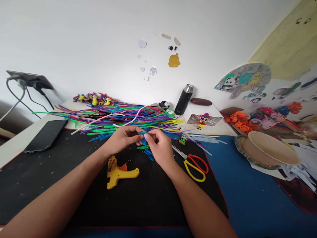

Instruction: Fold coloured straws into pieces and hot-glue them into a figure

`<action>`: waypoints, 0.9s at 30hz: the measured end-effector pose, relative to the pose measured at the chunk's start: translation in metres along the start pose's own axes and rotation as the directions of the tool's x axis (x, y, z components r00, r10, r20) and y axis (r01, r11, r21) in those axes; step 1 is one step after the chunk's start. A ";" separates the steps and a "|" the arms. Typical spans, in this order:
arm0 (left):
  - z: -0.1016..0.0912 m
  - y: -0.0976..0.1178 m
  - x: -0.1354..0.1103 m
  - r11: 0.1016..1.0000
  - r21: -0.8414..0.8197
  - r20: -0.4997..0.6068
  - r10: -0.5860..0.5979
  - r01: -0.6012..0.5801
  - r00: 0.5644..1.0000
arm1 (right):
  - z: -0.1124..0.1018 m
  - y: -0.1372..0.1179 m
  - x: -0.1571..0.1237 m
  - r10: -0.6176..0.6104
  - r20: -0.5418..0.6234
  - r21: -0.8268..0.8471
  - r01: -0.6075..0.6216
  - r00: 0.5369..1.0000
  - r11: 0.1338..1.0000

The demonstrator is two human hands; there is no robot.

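Above the black mat, my left hand and my right hand meet, fingertips pinched on a small blue pipe-cleaner piece with a bit of green at its top. The fingers cover much of its shape. Just below it lie short green and blue pipe-cleaner pieces; whether they join the held piece I cannot tell. A yellow glue gun with an orange trigger rests on the mat below my left hand. Scissors with red and yellow handles lie right of my right hand.
A wide heap of colourful pipe cleaners spreads along the back. Behind my right hand stand a black thermos and a white box. A phone lies left; a beige bowl sits right, near orange pipe-cleaner flowers.
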State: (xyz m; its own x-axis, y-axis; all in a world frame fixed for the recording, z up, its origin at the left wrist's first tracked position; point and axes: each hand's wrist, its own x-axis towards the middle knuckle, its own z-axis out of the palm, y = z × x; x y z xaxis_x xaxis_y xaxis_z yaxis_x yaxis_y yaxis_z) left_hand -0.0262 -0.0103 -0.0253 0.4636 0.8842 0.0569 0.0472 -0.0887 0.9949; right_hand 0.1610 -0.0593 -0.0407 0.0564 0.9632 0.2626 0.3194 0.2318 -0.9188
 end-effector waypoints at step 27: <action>-0.001 -0.003 0.000 0.993 -0.091 0.013 0.082 -0.081 0.997 | -0.005 -0.001 0.002 -0.039 0.066 0.009 0.038 0.997 0.999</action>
State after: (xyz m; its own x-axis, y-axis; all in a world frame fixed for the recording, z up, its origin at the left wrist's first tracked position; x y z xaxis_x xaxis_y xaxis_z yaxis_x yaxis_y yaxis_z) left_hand -0.0268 -0.0093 -0.0284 0.4776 0.8678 0.1373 -0.0707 -0.1177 0.9905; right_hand 0.1653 -0.0584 -0.0380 -0.0181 0.9604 0.2781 0.3125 0.2696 -0.9109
